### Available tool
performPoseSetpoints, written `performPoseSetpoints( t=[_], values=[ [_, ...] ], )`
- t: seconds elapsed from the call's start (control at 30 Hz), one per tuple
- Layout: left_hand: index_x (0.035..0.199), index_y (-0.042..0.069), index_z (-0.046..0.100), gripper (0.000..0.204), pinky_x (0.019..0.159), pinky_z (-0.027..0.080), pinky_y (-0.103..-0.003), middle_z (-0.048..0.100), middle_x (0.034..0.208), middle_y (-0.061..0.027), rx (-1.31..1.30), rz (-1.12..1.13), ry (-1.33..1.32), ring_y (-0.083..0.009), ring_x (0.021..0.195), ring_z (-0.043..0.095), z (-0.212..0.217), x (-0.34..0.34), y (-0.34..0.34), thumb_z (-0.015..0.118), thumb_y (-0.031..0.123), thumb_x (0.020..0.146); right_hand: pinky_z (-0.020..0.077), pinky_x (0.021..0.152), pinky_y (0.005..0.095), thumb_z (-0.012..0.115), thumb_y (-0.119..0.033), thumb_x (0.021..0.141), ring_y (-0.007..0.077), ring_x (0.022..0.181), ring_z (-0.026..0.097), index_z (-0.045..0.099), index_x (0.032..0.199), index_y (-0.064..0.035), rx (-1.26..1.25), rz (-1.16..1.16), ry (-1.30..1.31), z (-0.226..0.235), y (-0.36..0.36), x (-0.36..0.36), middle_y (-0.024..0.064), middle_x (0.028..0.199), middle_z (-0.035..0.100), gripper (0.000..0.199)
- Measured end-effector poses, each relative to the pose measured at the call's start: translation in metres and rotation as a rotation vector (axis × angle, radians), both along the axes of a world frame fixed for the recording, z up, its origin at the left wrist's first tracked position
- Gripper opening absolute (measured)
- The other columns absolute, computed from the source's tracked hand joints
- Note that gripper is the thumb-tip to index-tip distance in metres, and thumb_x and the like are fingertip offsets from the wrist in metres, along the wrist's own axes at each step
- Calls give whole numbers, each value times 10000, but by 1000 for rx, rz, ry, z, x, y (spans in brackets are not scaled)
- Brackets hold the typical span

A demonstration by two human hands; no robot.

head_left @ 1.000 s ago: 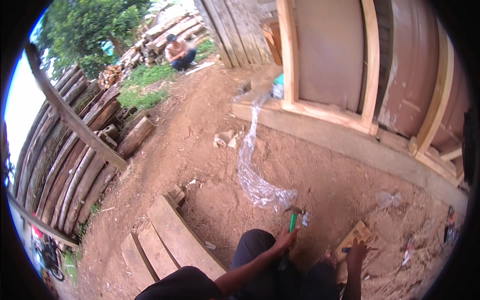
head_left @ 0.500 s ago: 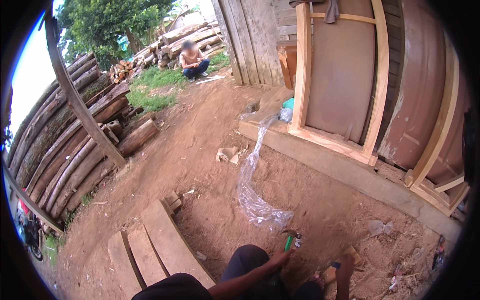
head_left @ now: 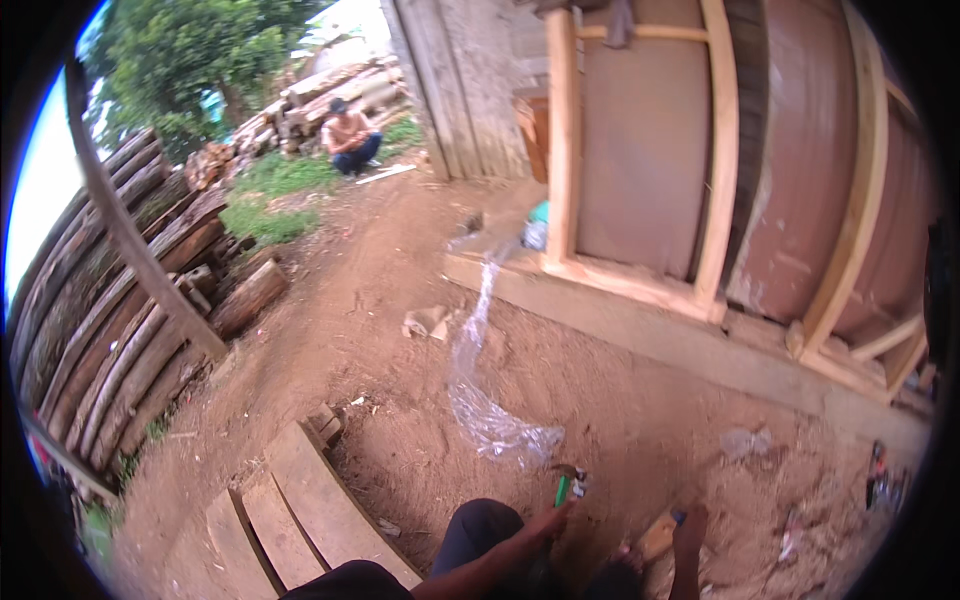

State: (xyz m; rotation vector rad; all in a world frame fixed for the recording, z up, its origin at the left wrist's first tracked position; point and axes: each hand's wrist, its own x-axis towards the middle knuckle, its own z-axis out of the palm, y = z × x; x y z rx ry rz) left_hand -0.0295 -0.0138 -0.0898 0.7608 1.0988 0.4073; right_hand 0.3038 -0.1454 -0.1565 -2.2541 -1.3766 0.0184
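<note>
My left hand (head_left: 556, 517) is closed round a hammer (head_left: 563, 490) with a green handle, its dark head pointing up and away from me. A small pale, shiny thing (head_left: 579, 489) shows beside the handle; I cannot make out what it is. My right hand (head_left: 691, 527) is closed, with a small dark-blue end (head_left: 680, 517) at its fingers; the rest of what it holds is hidden. Just left of that hand a piece of light wood (head_left: 658, 537) lies low by my foot. My dark-clothed knees show at the lower edge.
Planks (head_left: 335, 510) lie at lower left. Crumpled clear plastic sheeting (head_left: 480, 400) trails over the dirt to a concrete step (head_left: 600, 310). Wooden frames (head_left: 565, 150) lean on the wall at right. Stacked logs (head_left: 110, 260) and a post (head_left: 140, 235) stand left; a person (head_left: 350, 138) squats far off.
The whole view has shifted, so the surroundings sit further left in it. Both hands keep their grip and stay low in front of me.
</note>
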Motion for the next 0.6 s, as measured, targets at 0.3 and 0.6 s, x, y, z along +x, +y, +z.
performPoseSetpoints(
  t=[0.3, 0.6],
  values=[
    [806, 173, 432, 287, 392, 273, -234, 346, 572, 66, -144, 61, 7, -62, 439, 344, 31, -10, -15, 596, 360, 951, 507, 790, 445, 646, 3, 762, 383, 902, 588, 560, 955, 7, -17, -146, 35, 32, -82, -23, 198, 951, 543, 212],
    [914, 125, 482, 207, 386, 223, -213, 294, 567, 83, -189, -15, -38, -39, 430, 291, 41, 7, -12, 582, 300, 960, 510, 762, 449, 720, -42, 743, 377, 904, 607, 648, 1018, -39, 75, -202, 155, 53, -25, -39, 179, 959, 579, 285]
  ],
)
